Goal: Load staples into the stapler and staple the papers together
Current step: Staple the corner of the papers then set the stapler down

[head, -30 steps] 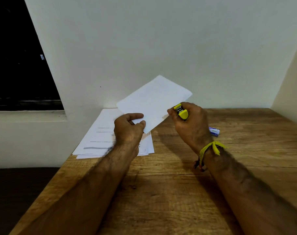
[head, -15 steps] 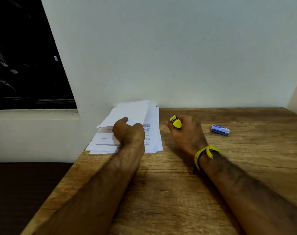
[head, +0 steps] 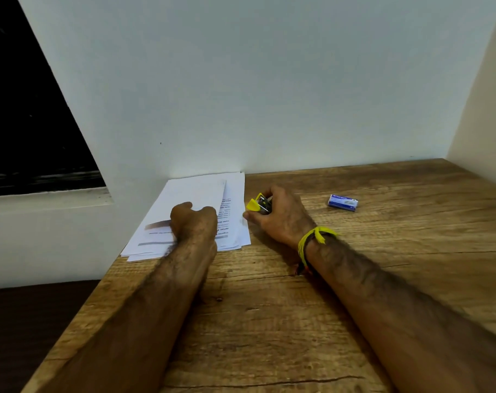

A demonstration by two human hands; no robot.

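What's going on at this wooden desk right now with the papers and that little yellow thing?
A person is working at a wooden desk. The right hand grips a small yellow stapler, which appears hinged open with metal showing inside. The left hand rests with curled fingers on a stack of white printed papers lying flat against the wall. A small blue and white staple box lies on the desk to the right, untouched. No paper sits in the stapler.

wooden table (head: 383, 279), white wall (head: 269, 95), dark window (head: 28, 123)
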